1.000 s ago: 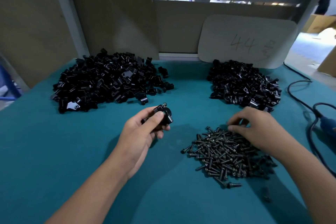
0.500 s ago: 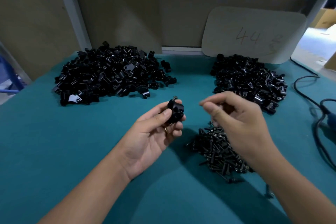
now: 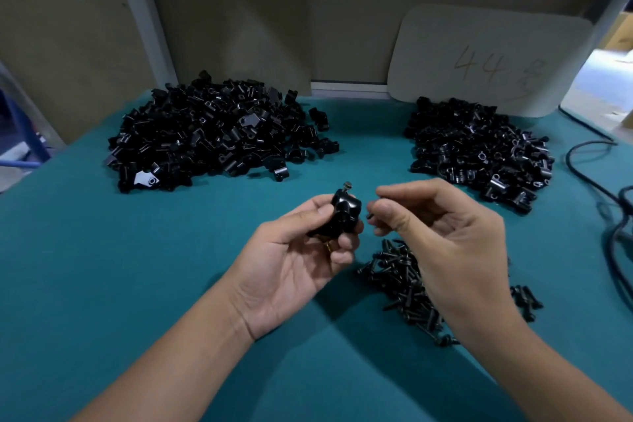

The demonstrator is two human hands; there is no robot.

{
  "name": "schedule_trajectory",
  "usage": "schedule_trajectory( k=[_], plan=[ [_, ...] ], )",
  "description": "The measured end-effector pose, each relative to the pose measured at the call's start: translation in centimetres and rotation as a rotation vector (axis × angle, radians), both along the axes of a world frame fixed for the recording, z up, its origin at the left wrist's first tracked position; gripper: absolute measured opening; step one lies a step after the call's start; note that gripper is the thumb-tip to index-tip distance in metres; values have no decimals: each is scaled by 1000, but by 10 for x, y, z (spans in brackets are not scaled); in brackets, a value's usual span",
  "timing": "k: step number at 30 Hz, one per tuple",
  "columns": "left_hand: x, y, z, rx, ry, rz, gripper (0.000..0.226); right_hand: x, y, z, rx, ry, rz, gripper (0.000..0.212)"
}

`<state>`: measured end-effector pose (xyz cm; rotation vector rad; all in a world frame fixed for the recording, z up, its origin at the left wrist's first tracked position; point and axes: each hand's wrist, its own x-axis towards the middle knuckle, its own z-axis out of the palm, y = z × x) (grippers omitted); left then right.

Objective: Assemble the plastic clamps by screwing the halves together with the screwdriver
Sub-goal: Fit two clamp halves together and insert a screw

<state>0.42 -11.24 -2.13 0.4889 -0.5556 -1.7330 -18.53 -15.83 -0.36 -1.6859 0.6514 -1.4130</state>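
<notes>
The left hand (image 3: 294, 250) grips a small black plastic clamp (image 3: 342, 214) up high — so the right hand (image 3: 442, 236), pinching a tiny dark screw (image 3: 370, 216), can reach it.

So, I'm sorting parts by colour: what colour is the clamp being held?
Glossy black clamp, in the left hand; the head view shows it.

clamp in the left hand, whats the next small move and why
Probably bring the right hand the last bit leftward and seat what it pinches, seemingly a screw though mostly hidden, into the clamp. The left hand grips the clamp with one screw already sticking up from its top, and the right fingertips sit just beside it, above the screw pile.
</notes>
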Motion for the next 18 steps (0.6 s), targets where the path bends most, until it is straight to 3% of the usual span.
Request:
schedule_trajectory(
  k=[6,12,18],
  plan=[
    [-7,-2,1,-2,-55,-23,24,7,-3,-2,34,53,15,12],
    [-5,-3,2,27,-28,-12,33,-8,-11,-4,-146,240,-108,10],
    [-5,-2,4,24,-40,7,28,-9,-13,-1,-371,388,-200,16]
  ],
)
